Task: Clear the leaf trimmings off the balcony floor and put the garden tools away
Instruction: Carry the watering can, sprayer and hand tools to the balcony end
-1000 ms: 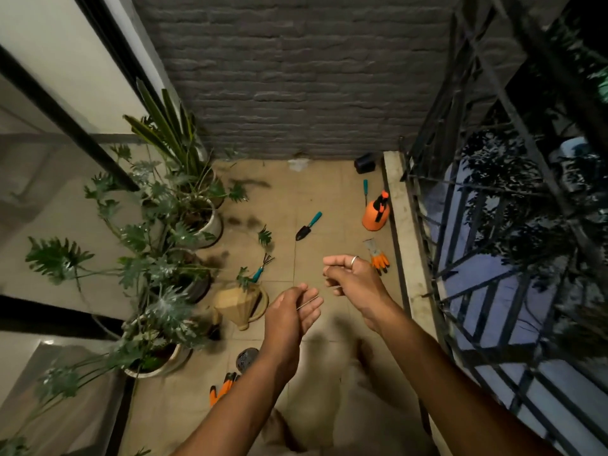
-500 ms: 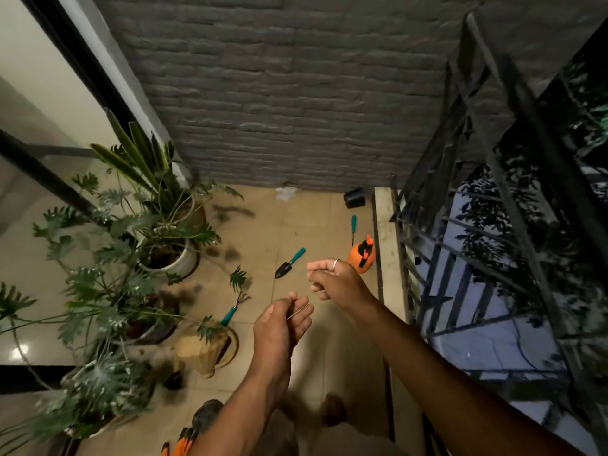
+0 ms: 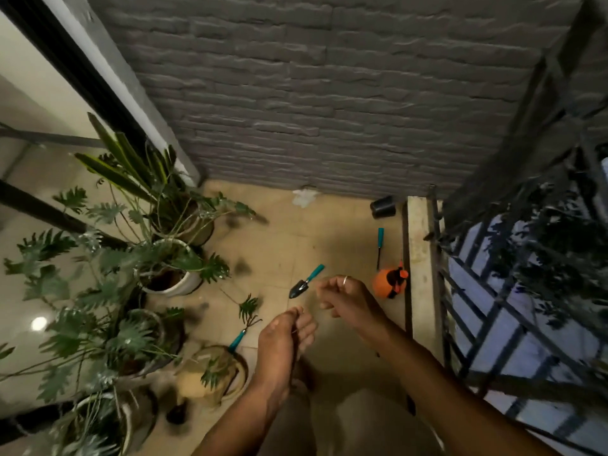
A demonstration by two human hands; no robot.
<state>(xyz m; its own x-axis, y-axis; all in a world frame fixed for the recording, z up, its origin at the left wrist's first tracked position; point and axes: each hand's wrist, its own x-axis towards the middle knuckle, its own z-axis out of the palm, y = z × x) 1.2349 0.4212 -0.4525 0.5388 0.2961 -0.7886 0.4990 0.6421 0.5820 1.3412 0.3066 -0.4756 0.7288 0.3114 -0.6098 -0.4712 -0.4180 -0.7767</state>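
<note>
1. Pinching something thin between thumb and fingertips, my left hand (image 3: 283, 343) is closed on what looks like a short sliver or stem; it is too small and blurred for me to name it.
2. My right hand (image 3: 345, 299) hangs just ahead of the left with its fingers curled loosely inward; I cannot tell whether it holds anything.
3. The teal-handled trowel (image 3: 306, 281) lies on the floor tiles (image 3: 279, 245) just beyond and slightly left of my right fingertips. Its long axis runs diagonally, the dark blade toward my left hand and the handle pointing away and to the right. I judge the right hand the nearer one for picking it up.
4. The orange spray bottle (image 3: 390, 283) sits just to the right of my right hand, against the concrete curb (image 3: 418, 245); a second teal-handled tool (image 3: 380, 241) lies beyond it, its axis running nearly straight away from me.
5. A teal-handled hand rake (image 3: 241, 332) lies left of my left fingers, beside the woven basket (image 3: 214, 376), with a cut leaf (image 3: 248, 307) just past it.
6. Potted plants (image 3: 138, 258) stand well to my left.
7. No brand, label or writing is readable anywhere.
</note>
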